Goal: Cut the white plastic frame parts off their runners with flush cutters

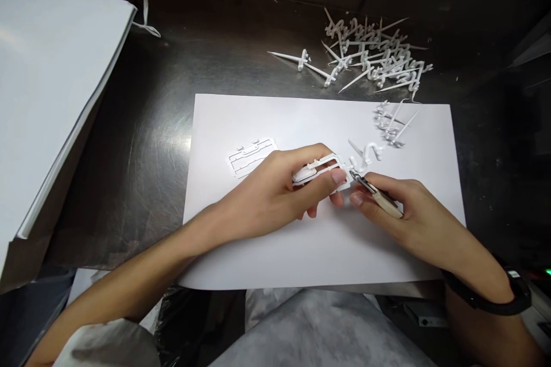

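My left hand (288, 186) is closed on a white plastic part frame (325, 165), thumb on top and fingers underneath. In my right hand (413, 212) is a pair of cutting pliers (381, 198) with pale handles, its metal jaws at the right end of the frame. A curled white sprue (368, 155) stands out just above the jaws; whether it is still joined to the frame I cannot tell. Another flat white part frame (249, 157) lies on the paper behind my left hand, partly hidden by it.
A large white sheet of paper (275, 261) covers the metal table (163, 86). Several cut sprues (391, 123) lie at its upper right. A bigger heap of white sprues (379, 54) sits beyond the paper. A box (60, 86) with white sheets stands at the left.
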{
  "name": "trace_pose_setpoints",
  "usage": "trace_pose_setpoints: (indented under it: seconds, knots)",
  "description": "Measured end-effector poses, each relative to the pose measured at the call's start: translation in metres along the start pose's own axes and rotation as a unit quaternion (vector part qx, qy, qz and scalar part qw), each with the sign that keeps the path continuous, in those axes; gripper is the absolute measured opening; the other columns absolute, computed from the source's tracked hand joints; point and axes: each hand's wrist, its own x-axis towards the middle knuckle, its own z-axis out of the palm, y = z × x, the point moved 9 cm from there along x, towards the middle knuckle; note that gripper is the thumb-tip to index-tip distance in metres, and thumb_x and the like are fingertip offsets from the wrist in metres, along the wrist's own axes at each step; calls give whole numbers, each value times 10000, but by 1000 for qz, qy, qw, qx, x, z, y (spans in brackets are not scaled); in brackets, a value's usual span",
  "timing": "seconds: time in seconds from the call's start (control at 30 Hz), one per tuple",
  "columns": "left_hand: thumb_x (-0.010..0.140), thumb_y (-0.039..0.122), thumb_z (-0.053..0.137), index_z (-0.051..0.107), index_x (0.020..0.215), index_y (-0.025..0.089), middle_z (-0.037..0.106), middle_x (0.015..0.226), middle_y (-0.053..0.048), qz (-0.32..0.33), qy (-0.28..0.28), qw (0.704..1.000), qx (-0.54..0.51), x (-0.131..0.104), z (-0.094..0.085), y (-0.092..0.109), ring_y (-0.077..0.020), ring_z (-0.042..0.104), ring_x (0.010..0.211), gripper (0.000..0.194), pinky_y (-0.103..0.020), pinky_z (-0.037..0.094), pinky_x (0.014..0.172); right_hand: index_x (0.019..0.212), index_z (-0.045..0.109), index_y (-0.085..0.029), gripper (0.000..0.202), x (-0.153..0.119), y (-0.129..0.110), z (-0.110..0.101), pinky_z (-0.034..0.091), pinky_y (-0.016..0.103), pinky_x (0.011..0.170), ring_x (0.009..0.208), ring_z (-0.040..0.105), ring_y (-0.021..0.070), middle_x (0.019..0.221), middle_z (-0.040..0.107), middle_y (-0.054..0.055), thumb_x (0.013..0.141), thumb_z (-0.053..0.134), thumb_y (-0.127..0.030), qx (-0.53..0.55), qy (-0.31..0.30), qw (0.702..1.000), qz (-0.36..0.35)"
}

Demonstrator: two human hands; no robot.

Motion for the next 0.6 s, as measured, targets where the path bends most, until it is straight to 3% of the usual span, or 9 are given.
trace_pose_setpoints:
  seconds: [0.37,0.6]
  knots:
    - [1141,350,548,713,979,196,747,915,-11,12,5,1000,5,1,1,0,-100,647,653,278,-158,519,558,838,603,-217,438,-1,-4,1,458,333,677,826,616,280,884,664,24,1148,675,-517,9,1,1000,7]
    - [1076,284,671,715,960,187,740,880,15,-22,-1,1000,-8,-1,3,1,-101,653,611,158,-166,542,508,909,633,-221,469,-3,-3,12,550,365,809,920,657,295,847,624,26,1194,516,-575,13,-76,997,24]
